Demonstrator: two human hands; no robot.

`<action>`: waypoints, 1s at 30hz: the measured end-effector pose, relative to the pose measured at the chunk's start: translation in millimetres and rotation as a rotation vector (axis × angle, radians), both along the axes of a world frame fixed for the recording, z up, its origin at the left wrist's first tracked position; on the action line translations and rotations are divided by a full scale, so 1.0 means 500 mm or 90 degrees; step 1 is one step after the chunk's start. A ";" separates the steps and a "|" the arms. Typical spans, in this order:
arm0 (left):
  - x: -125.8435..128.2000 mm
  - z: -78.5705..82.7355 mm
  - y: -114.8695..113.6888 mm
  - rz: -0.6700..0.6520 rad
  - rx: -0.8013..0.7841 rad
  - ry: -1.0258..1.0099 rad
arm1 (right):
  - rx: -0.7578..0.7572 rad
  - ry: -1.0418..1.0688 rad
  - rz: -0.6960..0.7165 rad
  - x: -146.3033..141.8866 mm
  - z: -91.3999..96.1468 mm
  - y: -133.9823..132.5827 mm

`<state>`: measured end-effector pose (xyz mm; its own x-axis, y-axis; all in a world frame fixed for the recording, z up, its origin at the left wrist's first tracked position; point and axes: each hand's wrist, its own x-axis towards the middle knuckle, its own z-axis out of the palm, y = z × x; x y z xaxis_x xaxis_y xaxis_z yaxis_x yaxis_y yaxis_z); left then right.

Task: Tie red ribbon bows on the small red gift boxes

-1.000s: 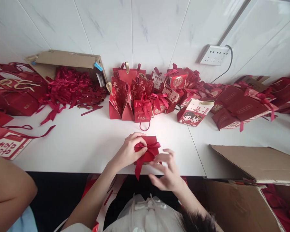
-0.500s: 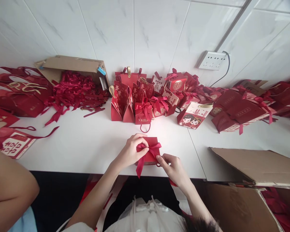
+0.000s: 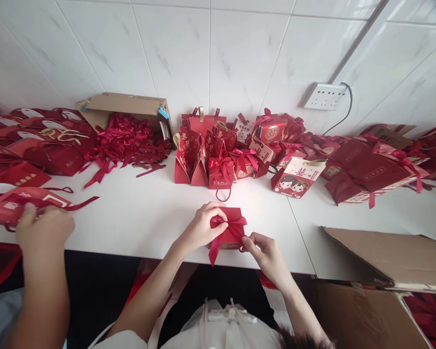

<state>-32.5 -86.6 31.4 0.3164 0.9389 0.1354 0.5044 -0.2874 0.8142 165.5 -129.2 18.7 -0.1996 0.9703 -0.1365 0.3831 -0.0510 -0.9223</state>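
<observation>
While the person bends over the near edge of the white table (image 3: 138,218), both hands meet on a small red cardboard gift box (image 3: 237,214) that sits on the tabletop just inside that edge, about midway along it. The left hand (image 3: 203,225) lies curled over the box's left side, thumb and forefinger pinched on the knot of a dark red satin ribbon (image 3: 228,224) tied across the lid. The right hand (image 3: 267,252) is at the box's near right corner, fingers pressed together on a ribbon end there. One loose tail of the ribbon hangs past the table edge.

Off to the right, an open brown cardboard box (image 3: 385,252) has one flap resting over the table corner. At the left edge, a co-worker's hand (image 3: 45,225) is closed on a flat red paper bag (image 3: 10,206).

Farther back, a cluster of folded red gift boxes (image 3: 203,160) stands in the middle of the table, one with a tied bow in front, and a white and red box printed with a cartoon couple (image 3: 296,177) lies tilted just to their right. Behind on the left, a brown cardboard carton (image 3: 127,104) lies on its side against the wall, with a heap of red ribbons (image 3: 125,138) spilling from it. A white wall socket (image 3: 323,95) sits on the marble-patterned tiles above.
</observation>
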 end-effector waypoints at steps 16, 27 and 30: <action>0.000 0.004 0.001 -0.004 0.010 0.021 | -0.038 0.093 0.041 0.025 -0.001 0.000; -0.006 0.002 0.002 -0.005 -0.015 -0.051 | 0.114 -0.084 -0.021 0.012 0.039 0.060; -0.010 0.004 0.000 0.116 0.016 -0.081 | 0.096 -0.082 -0.024 -0.009 0.032 0.077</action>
<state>-37.3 -86.8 33.5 0.1200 0.9748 0.1879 0.4438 -0.2220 0.8682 161.0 -90.9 34.6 -0.1526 0.9882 -0.0119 0.4989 0.0667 -0.8641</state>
